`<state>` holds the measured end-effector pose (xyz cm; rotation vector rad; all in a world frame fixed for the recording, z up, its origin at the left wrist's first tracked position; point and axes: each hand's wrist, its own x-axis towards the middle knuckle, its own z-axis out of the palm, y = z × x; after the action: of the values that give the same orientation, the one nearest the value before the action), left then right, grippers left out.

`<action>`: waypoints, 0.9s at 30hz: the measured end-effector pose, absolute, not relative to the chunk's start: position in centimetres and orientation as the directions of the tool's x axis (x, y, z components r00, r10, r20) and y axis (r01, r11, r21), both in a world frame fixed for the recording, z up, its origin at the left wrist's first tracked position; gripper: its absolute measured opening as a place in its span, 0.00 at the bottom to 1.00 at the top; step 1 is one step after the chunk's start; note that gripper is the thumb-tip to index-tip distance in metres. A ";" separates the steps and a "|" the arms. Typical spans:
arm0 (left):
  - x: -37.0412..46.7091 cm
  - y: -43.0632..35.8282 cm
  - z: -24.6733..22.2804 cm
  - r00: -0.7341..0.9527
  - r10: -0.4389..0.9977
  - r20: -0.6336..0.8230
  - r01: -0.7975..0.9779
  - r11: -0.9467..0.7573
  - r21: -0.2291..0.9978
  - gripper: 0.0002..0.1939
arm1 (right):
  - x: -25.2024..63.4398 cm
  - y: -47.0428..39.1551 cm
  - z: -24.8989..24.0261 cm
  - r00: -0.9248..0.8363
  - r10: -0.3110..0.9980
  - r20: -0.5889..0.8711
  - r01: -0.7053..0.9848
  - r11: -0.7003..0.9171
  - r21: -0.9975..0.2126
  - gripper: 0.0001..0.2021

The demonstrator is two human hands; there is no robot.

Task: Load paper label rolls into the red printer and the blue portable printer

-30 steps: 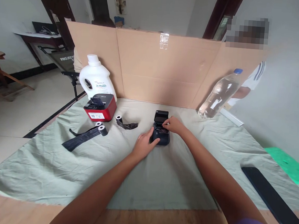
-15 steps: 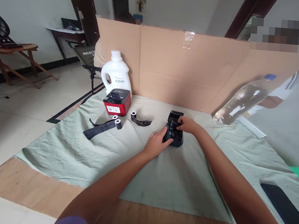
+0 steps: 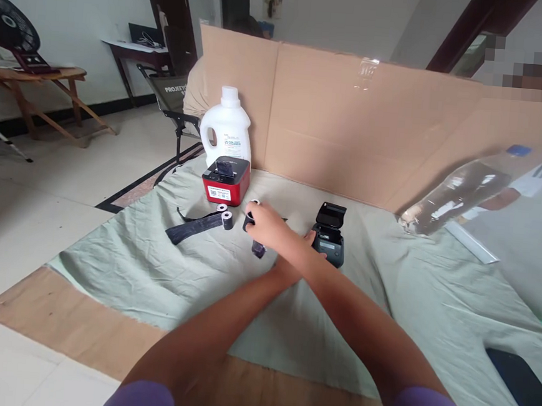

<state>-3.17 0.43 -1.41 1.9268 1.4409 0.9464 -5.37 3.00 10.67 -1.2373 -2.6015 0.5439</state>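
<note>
My right hand [image 3: 269,226] crosses over my left forearm, its fingers closed round a dark paper roll [image 3: 249,221]. A crumpled black strip end [image 3: 258,249] shows below that hand. Behind the fingers, part of another roll and the tip of its strip peek out. My left hand [image 3: 305,248], mostly covered by my right forearm, grips the left side of a small black portable printer [image 3: 333,250]. The printer's lid [image 3: 331,215] stands up, exposing the paper compartment. Left of my right hand lie two more rolls, one of them upright [image 3: 227,220], beside a long black strip [image 3: 192,228].
A red and black printer [image 3: 228,184] stands before a white detergent jug [image 3: 230,128]. Cardboard [image 3: 324,119] closes off the back. At right are a leaning clear bottle [image 3: 464,190], a white bar [image 3: 472,242], a dark phone-like slab [image 3: 519,385] and a person's arm [image 3: 501,201].
My right hand has left the printer's compartment and swung left across my other arm, carrying a dark roll to the loose rolls. My left hand stays at the printer. The view has shifted slightly left.
</note>
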 end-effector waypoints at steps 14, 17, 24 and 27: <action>-3.2 0.9 -0.9 0.253 0.955 0.158 0.551 -0.276 0.788 0.41 | -10.6 4.6 8.1 -0.584 0.811 0.032 0.780 0.572 -0.256 0.21; -3.4 1.0 -0.3 0.255 0.955 0.150 0.558 -0.272 0.784 0.41 | -12.3 4.9 7.8 -0.573 0.819 0.038 0.794 0.566 -0.223 0.21; -3.3 0.6 0.4 0.238 0.963 0.124 0.567 -0.242 0.787 0.41 | -14.4 6.1 9.0 -0.532 0.846 -0.030 0.802 0.491 -0.340 0.24; -3.5 0.3 0.6 0.223 0.968 0.114 0.566 -0.224 0.794 0.42 | -16.0 7.4 9.5 -0.507 0.838 -0.201 0.826 0.405 -0.392 0.23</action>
<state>-3.50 0.27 0.60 1.8820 1.4124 0.8360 -16.03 7.43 9.52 -1.5460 -2.6106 0.7031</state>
